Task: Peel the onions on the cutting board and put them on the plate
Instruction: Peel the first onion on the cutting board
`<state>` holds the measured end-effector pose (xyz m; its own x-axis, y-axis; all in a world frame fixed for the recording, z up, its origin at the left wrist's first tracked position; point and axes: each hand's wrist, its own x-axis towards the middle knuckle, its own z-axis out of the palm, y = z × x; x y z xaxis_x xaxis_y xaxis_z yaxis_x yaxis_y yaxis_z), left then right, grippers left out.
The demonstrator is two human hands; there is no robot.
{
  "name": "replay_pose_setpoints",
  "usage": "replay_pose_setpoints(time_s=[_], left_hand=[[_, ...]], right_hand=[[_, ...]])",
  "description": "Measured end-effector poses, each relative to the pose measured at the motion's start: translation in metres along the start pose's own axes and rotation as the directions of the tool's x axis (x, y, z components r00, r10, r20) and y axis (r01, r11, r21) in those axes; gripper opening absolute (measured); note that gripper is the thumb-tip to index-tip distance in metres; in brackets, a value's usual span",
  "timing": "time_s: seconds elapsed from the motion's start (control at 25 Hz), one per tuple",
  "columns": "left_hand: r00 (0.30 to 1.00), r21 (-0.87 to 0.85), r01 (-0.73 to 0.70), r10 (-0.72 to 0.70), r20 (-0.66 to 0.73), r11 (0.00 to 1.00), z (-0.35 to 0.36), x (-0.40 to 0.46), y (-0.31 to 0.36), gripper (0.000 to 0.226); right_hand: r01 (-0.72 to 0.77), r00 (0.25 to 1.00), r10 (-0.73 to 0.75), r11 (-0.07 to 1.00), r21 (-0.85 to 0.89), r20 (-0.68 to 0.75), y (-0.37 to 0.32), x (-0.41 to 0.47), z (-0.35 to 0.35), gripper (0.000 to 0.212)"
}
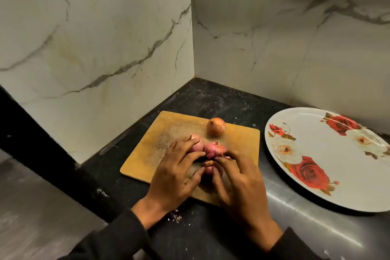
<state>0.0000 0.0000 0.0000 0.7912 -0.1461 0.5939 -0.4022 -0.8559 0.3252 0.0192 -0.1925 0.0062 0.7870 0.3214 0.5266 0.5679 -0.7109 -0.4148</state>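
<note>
Both hands on one onion, near edge of board.
Left hand (177, 177) and right hand (238, 186) curl their fingers round a small red onion (207, 170) on the tan wooden cutting board (242, 139); two red onions (214, 150) just beyond, a golden one (215, 126) farther. Rose-patterned white plate (329, 154) right, bare.

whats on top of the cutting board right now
Four onions show on the cutting board: an orange onion, two pink onions, and another between both hands. The hands cover the board's near part.
</note>
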Motion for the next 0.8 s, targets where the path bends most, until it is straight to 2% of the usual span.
replay_pose_setpoints(time_s=[0.12,0.24,0.36,0.56,0.72,0.8], left_hand=[[0.993,0.022,-0.088,0.089,-0.076,0.996,0.001,-0.002,-0.005,0.032],[0.986,0.044,-0.147,0.149,-0.072,0.988,0.005,-0.005,-0.006,0.024],[0.993,0.058,-0.108,0.11,-0.048,0.993,0.002,-0.006,-0.006,0.02],[0.995,-0.024,-0.102,0.102,-0.006,0.994,0.003,-0.007,-0.005,0.021],[0.996,-0.066,-0.092,0.091,-0.012,0.994,0.004,-0.007,-0.006,0.021],[0.997,-0.098,-0.08,0.077,-0.032,0.992,0.003,-0.008,-0.007,0.018]], right_hand=[[0.044,0.997,-0.044,0.999,-0.012,-0.064,-0.003,-0.006,0.006,0.031],[0.06,0.997,-0.06,0.998,0.002,-0.048,-0.002,-0.009,0.013,0.032],[0.059,0.998,-0.057,0.997,0.057,-0.04,-0.001,-0.009,0.014,0.028],[0.078,0.996,-0.071,0.986,0.149,-0.052,-0.004,-0.01,0.014,0.019],[-0.007,0.995,0.031,0.97,0.243,-0.094,-0.013,-0.011,0.018,0.026],[-0.055,0.99,0.092,0.951,0.304,-0.108,-0.022,-0.012,0.022,0.022]])
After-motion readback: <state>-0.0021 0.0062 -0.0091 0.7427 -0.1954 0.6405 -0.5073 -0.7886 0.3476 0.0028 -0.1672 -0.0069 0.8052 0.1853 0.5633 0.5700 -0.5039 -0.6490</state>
